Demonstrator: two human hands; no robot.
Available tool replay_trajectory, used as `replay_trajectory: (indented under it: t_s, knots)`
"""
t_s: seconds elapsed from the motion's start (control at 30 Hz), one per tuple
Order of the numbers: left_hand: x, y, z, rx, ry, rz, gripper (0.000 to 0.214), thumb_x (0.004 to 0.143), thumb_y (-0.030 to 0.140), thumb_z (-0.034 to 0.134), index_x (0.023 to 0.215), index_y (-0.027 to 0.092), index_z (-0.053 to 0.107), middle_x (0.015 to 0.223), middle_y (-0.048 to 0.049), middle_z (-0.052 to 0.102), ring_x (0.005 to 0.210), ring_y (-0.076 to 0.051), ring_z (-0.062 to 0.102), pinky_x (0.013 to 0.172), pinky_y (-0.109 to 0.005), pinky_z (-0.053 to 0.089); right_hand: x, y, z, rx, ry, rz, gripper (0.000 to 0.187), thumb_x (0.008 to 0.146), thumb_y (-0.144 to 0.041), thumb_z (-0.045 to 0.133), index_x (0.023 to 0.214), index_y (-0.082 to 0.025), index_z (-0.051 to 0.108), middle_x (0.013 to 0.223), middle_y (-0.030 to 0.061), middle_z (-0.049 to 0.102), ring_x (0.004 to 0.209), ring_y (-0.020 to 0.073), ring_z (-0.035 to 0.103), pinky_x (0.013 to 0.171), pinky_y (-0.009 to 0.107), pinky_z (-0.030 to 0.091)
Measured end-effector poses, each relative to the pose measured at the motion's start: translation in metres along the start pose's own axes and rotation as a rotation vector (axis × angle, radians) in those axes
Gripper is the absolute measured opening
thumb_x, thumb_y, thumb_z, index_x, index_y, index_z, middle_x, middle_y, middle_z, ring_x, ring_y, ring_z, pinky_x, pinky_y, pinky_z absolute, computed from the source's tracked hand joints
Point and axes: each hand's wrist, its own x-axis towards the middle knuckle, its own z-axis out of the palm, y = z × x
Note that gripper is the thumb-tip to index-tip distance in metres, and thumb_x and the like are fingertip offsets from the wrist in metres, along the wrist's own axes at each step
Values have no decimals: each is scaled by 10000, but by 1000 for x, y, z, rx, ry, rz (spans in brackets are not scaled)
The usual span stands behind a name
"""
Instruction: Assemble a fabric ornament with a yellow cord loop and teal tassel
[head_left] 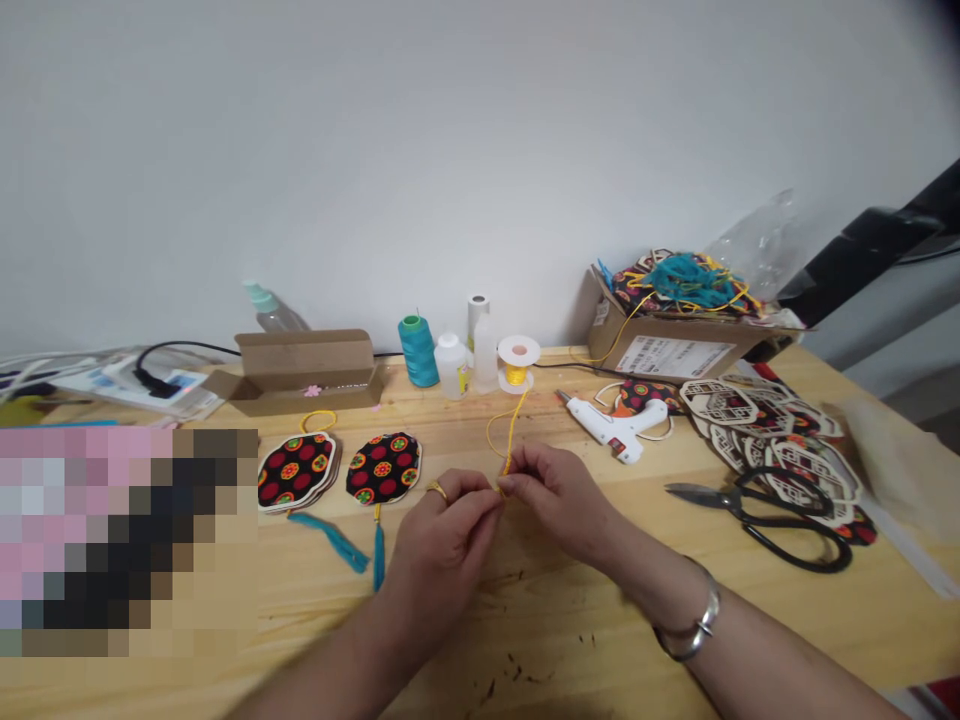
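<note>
My left hand (pixel 454 535) and my right hand (pixel 551 495) meet over the middle of the wooden table, fingertips pinched together on a yellow cord (pixel 512 432). The cord runs up from my fingers to a white spool (pixel 519 352), with a loose loop hanging at its left. Its end is hidden between my fingers. Left of my left hand lies a black patterned fabric pendant (pixel 384 468) with a teal tassel (pixel 379 552). Farther left is a stack of similar pendants (pixel 297 472), with a yellow loop on top and another teal tassel (pixel 330 540).
Black-handled scissors (pixel 765 505) and a pile of pendant pieces (pixel 780 420) lie at right. Behind my right hand rests a white glue gun (pixel 619 422). A full cardboard box (pixel 667 345), a teal thread cone (pixel 418 352), plastic bottles (pixel 452 365) and an open small box (pixel 307 370) line the wall.
</note>
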Motion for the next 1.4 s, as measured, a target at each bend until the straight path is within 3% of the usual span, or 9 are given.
replay_trajectory:
  t_s: [0.27, 0.77, 0.97, 1.2, 1.3, 1.4]
  knots:
    - [0, 1, -1, 42, -19, 24, 193, 810, 98, 488, 878, 174, 651, 869, -53, 609, 793, -136, 575, 694, -221, 448, -2, 0, 1, 3, -7, -43, 71, 759, -151, 507, 718, -166, 563, 682, -7, 576, 655, 122, 492, 612, 239, 364]
    - [-1, 1, -2, 69, -76, 5, 208, 824, 124, 461, 876, 185, 652, 876, -69, 607, 774, -151, 574, 672, -232, 434, -2, -2, 2, -31, 4, -32, 98, 749, -132, 519, 661, -172, 499, 629, -27, 509, 617, 113, 452, 577, 234, 339]
    - [0, 6, -5, -49, -62, -16, 187, 800, 130, 490, 903, 176, 638, 913, -76, 602, 830, -163, 565, 730, -248, 438, -2, 0, 1, -44, 21, -41, 105, 757, -137, 517, 662, -174, 494, 620, -32, 504, 610, 110, 448, 569, 230, 334]
    - [5, 12, -13, -281, -122, -269, 219, 832, 187, 443, 731, 184, 637, 836, -50, 617, 801, -168, 571, 722, -265, 425, -1, -2, 0, -46, 10, -63, 99, 757, -126, 511, 671, -174, 500, 630, -30, 517, 613, 110, 455, 576, 232, 341]
    - [6, 9, -9, -437, -93, -447, 132, 825, 239, 477, 774, 189, 588, 715, -4, 602, 675, -139, 567, 643, -247, 432, -2, -4, 0, -48, 4, -74, 104, 758, -116, 504, 672, -174, 504, 635, -28, 526, 617, 109, 461, 576, 230, 343]
    - [8, 5, -3, -644, -61, -601, 105, 767, 258, 565, 845, 188, 560, 732, 8, 611, 660, -129, 582, 616, -234, 450, -3, -4, 1, -50, -1, -81, 89, 765, -125, 501, 692, -173, 517, 657, -21, 541, 632, 113, 471, 583, 232, 345]
